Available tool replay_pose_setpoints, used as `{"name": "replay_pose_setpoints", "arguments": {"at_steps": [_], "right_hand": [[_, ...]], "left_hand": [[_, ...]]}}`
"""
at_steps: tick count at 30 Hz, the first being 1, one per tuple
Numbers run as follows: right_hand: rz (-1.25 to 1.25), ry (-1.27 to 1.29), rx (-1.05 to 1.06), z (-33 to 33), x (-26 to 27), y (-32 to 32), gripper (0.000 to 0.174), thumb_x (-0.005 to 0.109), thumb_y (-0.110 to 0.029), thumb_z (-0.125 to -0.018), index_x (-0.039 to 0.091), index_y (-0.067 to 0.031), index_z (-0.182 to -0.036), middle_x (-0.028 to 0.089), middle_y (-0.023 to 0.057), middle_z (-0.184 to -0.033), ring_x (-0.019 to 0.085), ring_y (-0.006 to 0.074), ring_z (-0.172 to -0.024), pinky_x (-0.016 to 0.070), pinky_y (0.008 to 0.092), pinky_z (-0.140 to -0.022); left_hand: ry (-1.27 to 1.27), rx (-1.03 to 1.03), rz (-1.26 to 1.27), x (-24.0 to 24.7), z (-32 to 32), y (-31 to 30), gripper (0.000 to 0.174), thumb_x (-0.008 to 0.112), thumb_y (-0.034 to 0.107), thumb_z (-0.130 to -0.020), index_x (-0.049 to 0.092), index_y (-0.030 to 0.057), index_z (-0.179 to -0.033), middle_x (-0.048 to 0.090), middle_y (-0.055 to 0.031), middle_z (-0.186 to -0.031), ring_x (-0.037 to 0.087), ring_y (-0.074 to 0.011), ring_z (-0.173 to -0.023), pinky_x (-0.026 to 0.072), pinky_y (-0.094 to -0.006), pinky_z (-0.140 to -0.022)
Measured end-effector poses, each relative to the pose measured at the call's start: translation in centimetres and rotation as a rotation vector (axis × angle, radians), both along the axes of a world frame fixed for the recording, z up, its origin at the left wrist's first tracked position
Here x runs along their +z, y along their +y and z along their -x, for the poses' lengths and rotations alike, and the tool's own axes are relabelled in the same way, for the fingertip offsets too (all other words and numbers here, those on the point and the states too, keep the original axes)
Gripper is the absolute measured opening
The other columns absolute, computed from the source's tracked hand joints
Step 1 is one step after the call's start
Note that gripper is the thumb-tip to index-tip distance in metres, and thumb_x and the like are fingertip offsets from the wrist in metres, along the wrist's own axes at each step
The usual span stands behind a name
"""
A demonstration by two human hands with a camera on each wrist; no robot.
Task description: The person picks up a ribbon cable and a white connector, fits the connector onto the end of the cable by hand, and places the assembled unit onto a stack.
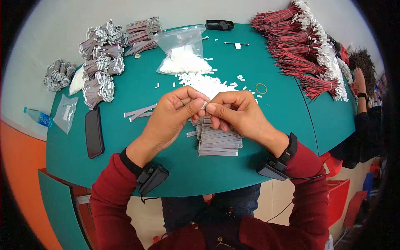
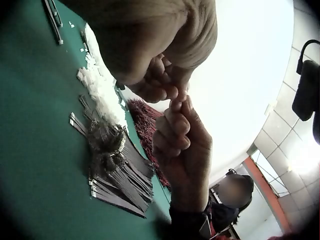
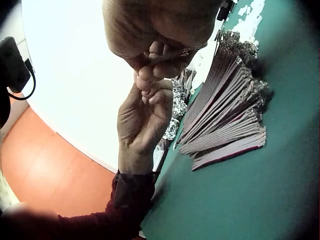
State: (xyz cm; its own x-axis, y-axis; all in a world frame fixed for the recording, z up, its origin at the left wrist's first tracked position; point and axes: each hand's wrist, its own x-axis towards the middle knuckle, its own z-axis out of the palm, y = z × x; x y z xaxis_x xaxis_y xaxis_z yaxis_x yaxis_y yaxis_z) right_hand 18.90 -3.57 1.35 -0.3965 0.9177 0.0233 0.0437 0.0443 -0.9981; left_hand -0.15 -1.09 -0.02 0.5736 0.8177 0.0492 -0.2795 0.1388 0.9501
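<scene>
Head view: left hand (image 1: 168, 114) and right hand (image 1: 243, 112), fingers curled, thumbs and forefingers closed in a pinch on one small pale connector end (image 1: 203, 106), fingertips meeting above the green worktop (image 1: 187, 175). Beneath, one stack of flat grey ribbon cables (image 1: 219, 143); beyond it, a heap of loose white connector housings (image 1: 208, 84), with more in an open clear plastic bag (image 1: 183, 63). To the left, several tied grey cable bundles (image 1: 99, 89) with white ends, seemingly the completed portion; a few loose grey strips (image 1: 139, 113) nearer the hands. Judged outstanding: the stack, whose visible ends show no such white housings, and the piece in hand, whose fit cannot be made out. Left wrist view: both grips nearly closed, tips together on the same small piece, held clear of the stack; housings heaped beside the cables. Right wrist view: a thin strip (image 3: 170, 56) lying across the right hand's curled fingers, probably the cable being worked; stack alongside, many lengths deep, suggesting considerable work remaining.
</scene>
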Motion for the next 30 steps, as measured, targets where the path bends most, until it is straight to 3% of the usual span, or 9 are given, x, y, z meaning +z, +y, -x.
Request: {"name": "replay_pose_setpoints", "arguments": {"at_steps": [30], "right_hand": [[-0.057, -0.024, -0.014, 0.00, -0.02, -0.26, 0.017, 0.059, -0.017, -0.088, 0.064, -0.0040, -0.077, 0.058, -0.0016, -0.059, 0.045, 0.0013, -0.047, 0.0323, 0.0171, -0.041]], "left_hand": [[0.014, 0.028, -0.002, -0.13, -0.19, -0.22, 0.016, 0.059, 0.016, -0.088, 0.056, 0.0025, -0.098, 0.061, -0.0018, -0.083, 0.053, -0.0058, -0.071, 0.0406, -0.0198, -0.064]]}}
